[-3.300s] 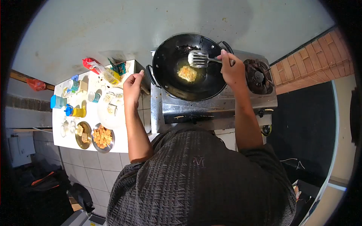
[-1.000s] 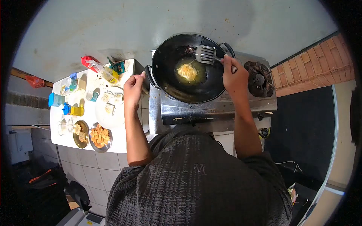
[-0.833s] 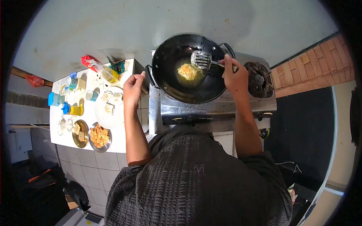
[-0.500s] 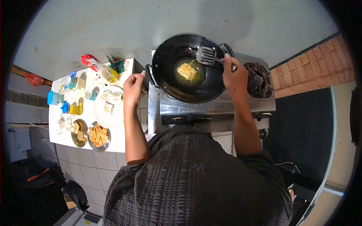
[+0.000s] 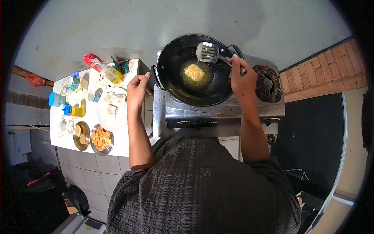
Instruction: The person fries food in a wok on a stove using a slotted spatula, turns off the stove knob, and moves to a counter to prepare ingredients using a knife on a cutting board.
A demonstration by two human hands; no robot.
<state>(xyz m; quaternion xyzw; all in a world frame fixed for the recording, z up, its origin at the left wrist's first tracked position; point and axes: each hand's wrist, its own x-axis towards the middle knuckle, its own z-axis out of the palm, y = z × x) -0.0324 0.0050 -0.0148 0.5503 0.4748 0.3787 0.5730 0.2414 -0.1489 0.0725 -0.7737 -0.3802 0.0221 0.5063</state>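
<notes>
A black wok (image 5: 171,87) stands on the steel stove (image 5: 230,116). Near its middle a golden, lumpy piece of food (image 5: 194,73) lies in a shallow pool of oil. My right hand (image 5: 242,76) grips the handle of a slotted metal spatula (image 5: 208,52), whose blade hangs over the upper part of the wok, just above the food and apart from it. Left of the wok's left handle (image 5: 155,78) is my left hand (image 5: 138,87), thumb and fingers pressed together; whether it pinches anything is too small to tell.
A white table (image 5: 122,146) at the left holds a large white plate (image 5: 119,123), a metal plate of orange-brown pieces (image 5: 101,139), a brass-coloured dish (image 5: 81,146), a blue-lidded yellow bottle (image 5: 78,111) and packets. A second burner (image 5: 266,84) sits right of the wok.
The spatula dipped beside the food and rose again; its blade is now higher and slightly left. The food has turned slightly in the oil. My left hand has stayed by the wok handle.
</notes>
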